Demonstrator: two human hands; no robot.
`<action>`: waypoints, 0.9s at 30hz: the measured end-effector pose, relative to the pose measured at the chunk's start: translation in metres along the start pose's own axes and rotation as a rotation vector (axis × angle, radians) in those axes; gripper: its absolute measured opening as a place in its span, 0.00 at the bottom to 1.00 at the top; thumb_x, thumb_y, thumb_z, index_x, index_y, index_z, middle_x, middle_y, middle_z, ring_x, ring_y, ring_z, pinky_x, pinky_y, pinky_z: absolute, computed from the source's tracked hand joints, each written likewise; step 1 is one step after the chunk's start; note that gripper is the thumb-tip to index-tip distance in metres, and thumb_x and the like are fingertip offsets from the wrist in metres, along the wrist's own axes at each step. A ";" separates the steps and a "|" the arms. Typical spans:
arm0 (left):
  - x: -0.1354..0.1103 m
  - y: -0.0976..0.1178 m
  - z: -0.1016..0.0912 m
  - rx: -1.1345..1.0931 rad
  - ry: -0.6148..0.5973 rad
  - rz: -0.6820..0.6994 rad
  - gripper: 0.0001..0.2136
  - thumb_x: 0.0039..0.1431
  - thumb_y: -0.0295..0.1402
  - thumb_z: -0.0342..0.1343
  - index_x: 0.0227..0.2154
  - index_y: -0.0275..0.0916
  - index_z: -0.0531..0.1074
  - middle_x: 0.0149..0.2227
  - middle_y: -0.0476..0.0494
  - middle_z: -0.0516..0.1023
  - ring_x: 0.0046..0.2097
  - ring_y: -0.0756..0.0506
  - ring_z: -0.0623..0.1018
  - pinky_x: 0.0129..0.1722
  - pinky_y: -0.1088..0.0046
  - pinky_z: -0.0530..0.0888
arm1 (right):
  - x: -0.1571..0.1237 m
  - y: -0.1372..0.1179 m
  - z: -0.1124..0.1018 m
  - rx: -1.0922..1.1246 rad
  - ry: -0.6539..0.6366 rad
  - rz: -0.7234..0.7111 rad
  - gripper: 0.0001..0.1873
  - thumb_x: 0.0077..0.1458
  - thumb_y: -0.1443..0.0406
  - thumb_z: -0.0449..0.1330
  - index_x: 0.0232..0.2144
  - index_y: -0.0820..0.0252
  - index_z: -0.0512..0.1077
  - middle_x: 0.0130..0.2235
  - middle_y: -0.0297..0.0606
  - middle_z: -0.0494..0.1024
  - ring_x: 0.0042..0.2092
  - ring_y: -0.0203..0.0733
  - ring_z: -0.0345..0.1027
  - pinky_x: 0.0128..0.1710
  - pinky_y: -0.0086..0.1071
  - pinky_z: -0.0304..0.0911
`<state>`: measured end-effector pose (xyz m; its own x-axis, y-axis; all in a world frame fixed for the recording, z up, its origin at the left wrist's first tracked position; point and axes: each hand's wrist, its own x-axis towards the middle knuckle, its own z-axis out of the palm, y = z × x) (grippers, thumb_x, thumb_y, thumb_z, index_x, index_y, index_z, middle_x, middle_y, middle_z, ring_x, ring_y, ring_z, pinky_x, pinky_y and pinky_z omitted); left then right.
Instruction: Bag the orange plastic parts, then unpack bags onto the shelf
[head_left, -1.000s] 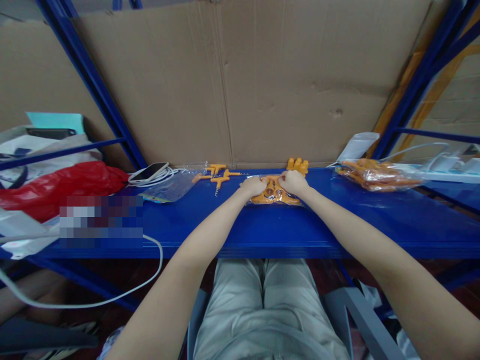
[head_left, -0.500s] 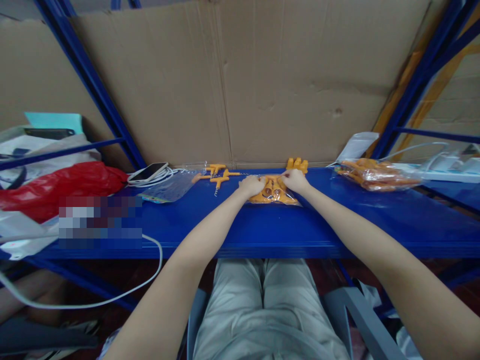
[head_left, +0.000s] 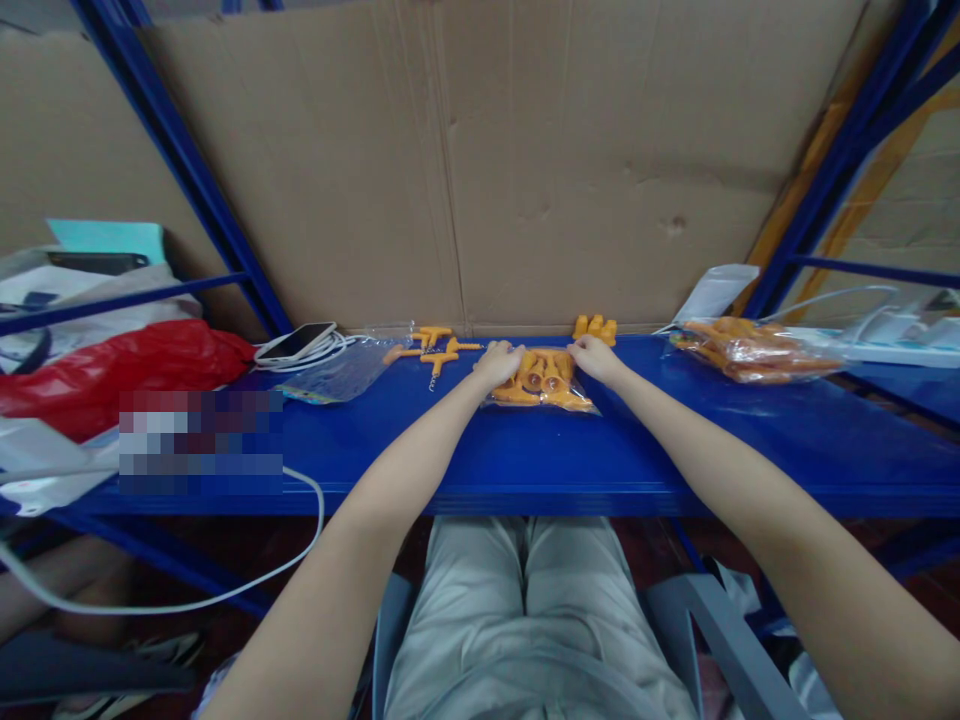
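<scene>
A small clear plastic bag of orange plastic parts (head_left: 541, 382) lies on the blue shelf (head_left: 525, 450) in front of me. My left hand (head_left: 499, 362) pinches the bag's far left corner with closed fingers. My right hand (head_left: 595, 357) pinches its far right corner the same way. Both hands rest at the bag's top edge, a little apart. Loose orange T-shaped parts (head_left: 435, 350) lie to the left of the bag, and several orange pieces (head_left: 595, 327) stand just behind my right hand.
A phone (head_left: 297, 342) on white cable and empty clear bags (head_left: 341, 372) lie at the left, beside a red bag (head_left: 112, 375). Filled bags of orange parts (head_left: 754, 350) sit at the right. A cardboard sheet (head_left: 525, 170) backs the shelf. My knees are under the shelf edge.
My two hands have moved apart along the bag's top edge, from close together over the middle to its two far corners. The bag now shows more between them.
</scene>
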<state>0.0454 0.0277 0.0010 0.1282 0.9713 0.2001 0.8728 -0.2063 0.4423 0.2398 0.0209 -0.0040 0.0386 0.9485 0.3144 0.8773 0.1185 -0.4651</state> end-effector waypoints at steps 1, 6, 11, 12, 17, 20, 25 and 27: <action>-0.001 0.000 -0.002 0.009 0.029 -0.012 0.24 0.66 0.44 0.37 0.53 0.37 0.71 0.58 0.35 0.71 0.59 0.39 0.70 0.56 0.63 0.66 | -0.002 -0.001 -0.002 -0.022 0.017 -0.020 0.19 0.61 0.63 0.48 0.44 0.70 0.73 0.44 0.57 0.79 0.48 0.55 0.73 0.49 0.43 0.65; -0.004 0.002 -0.010 0.114 0.161 0.149 0.22 0.68 0.40 0.39 0.53 0.34 0.71 0.59 0.35 0.70 0.62 0.38 0.66 0.62 0.59 0.60 | -0.013 -0.014 -0.004 -0.112 0.058 -0.177 0.20 0.63 0.63 0.48 0.49 0.72 0.69 0.51 0.59 0.75 0.55 0.56 0.68 0.55 0.45 0.60; -0.004 0.003 -0.005 0.088 -0.075 0.520 0.21 0.69 0.36 0.37 0.57 0.37 0.68 0.61 0.42 0.69 0.62 0.46 0.67 0.63 0.68 0.60 | -0.017 -0.020 0.000 -0.085 -0.126 -0.411 0.21 0.64 0.66 0.45 0.54 0.64 0.71 0.58 0.48 0.72 0.61 0.48 0.64 0.61 0.46 0.56; -0.004 0.004 -0.004 0.096 -0.119 0.553 0.21 0.69 0.35 0.37 0.56 0.38 0.69 0.61 0.42 0.70 0.62 0.46 0.67 0.63 0.68 0.60 | -0.017 -0.020 0.001 -0.065 -0.150 -0.451 0.22 0.64 0.67 0.45 0.53 0.63 0.72 0.58 0.46 0.72 0.60 0.46 0.65 0.61 0.43 0.57; -0.005 0.004 -0.003 0.114 -0.148 0.577 0.21 0.68 0.34 0.37 0.56 0.37 0.70 0.60 0.41 0.71 0.61 0.46 0.68 0.63 0.68 0.61 | -0.016 -0.016 -0.001 -0.033 -0.164 -0.498 0.21 0.63 0.68 0.47 0.53 0.65 0.73 0.57 0.45 0.73 0.59 0.43 0.66 0.60 0.37 0.58; -0.006 0.005 -0.004 0.102 -0.148 0.572 0.21 0.68 0.34 0.38 0.57 0.39 0.69 0.60 0.42 0.71 0.62 0.46 0.68 0.63 0.67 0.61 | -0.016 -0.016 -0.002 -0.030 -0.173 -0.492 0.21 0.63 0.68 0.48 0.53 0.63 0.73 0.57 0.44 0.73 0.59 0.43 0.67 0.60 0.38 0.59; -0.006 0.004 -0.003 0.145 -0.133 0.566 0.21 0.68 0.36 0.37 0.57 0.38 0.69 0.59 0.41 0.71 0.61 0.45 0.68 0.62 0.66 0.62 | -0.018 -0.018 -0.004 -0.034 -0.177 -0.489 0.20 0.63 0.68 0.49 0.54 0.61 0.73 0.57 0.43 0.73 0.59 0.42 0.67 0.59 0.37 0.60; -0.005 0.003 -0.001 0.145 -0.122 0.573 0.21 0.69 0.36 0.37 0.56 0.38 0.69 0.59 0.40 0.72 0.61 0.45 0.69 0.62 0.67 0.62 | -0.019 -0.020 -0.005 -0.040 -0.173 -0.488 0.20 0.63 0.69 0.49 0.54 0.62 0.73 0.57 0.44 0.74 0.58 0.43 0.68 0.58 0.36 0.61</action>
<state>0.0471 0.0221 0.0028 0.6432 0.7183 0.2654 0.7028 -0.6913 0.1679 0.2239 -0.0006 0.0032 -0.4568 0.8205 0.3436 0.7909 0.5514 -0.2653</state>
